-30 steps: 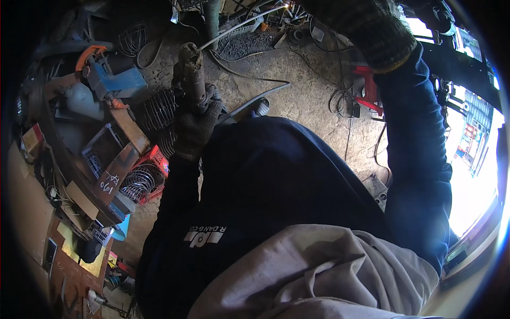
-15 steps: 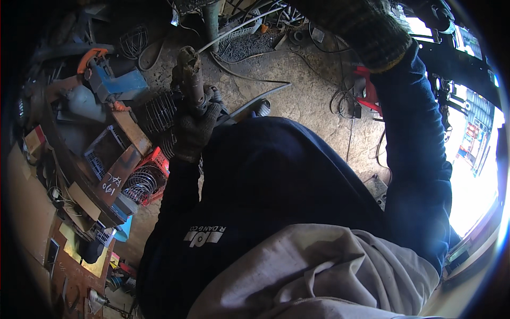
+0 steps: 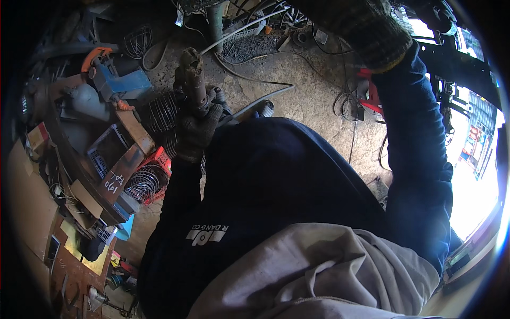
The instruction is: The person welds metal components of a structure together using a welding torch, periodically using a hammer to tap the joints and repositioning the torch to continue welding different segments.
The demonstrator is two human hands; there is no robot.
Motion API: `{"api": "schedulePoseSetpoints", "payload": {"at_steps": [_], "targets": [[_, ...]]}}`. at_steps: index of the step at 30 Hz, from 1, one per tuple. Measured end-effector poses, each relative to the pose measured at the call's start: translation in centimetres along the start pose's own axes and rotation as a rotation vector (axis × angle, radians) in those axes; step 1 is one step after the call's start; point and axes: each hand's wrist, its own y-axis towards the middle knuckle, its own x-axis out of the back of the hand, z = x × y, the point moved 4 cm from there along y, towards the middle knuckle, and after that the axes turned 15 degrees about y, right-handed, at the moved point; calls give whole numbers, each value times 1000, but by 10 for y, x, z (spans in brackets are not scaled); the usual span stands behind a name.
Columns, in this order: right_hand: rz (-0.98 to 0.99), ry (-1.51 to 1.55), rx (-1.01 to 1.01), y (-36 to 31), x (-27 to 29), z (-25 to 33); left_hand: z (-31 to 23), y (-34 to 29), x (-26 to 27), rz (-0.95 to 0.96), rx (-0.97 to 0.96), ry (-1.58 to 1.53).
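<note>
Workshop floor, seen from above: gloved hands, one rusty tool.

Left hand (image 3: 197, 126), fingers wrapped round a rusty cylindrical tool (image 3: 192, 80) held upright above the dusty concrete floor (image 3: 313, 106). Right hand (image 3: 361, 26) raised at the top edge, gloved; fingers' grip cannot be told. Floor carries grey hoses (image 3: 249, 80), wire fan guards (image 3: 144, 183), a red crate (image 3: 162, 159), a blue machine (image 3: 119, 80).

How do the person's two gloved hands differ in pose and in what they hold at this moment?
The left hand sits low near the chest, closed around a dark, grimy cylindrical tool; the right hand is raised on an outstretched arm toward the top edge. The left hand's load shows plainly; whether the right hand holds anything cannot be told. Both wear dark knitted gloves over dark blue sleeves.
</note>
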Motion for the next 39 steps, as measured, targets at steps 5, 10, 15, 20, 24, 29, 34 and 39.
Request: {"api": "schedulePoseSetpoints", "payload": {"at_steps": [5, 10, 15, 20, 24, 29, 34, 39], "targets": [[-159, 97, 136, -9, -11, -20, -5, -1, 2, 38, 18, 60], [87, -67, -39, 5, 8, 6, 5, -3, -3, 53, 63, 44], [104, -64, -170, 7, 9, 9, 7, -2, -4, 66, 49, 41], [132, -83, -274, 10, 10, 12, -2, 1, -2, -33, 35, 85], [103, -90, -139, 3, 6, 5, -10, 5, -1, -72, -39, 59], [129, -50, -163, 6, -2, 1, -3, -1, -2, -75, -33, 126], [69, -65, -54, -1, 6, 2, -7, 1, 1, -29, -83, 155], [44, -50, -40, 0, 2, 2, -5, -2, 2, 1, 68, 143]]}}
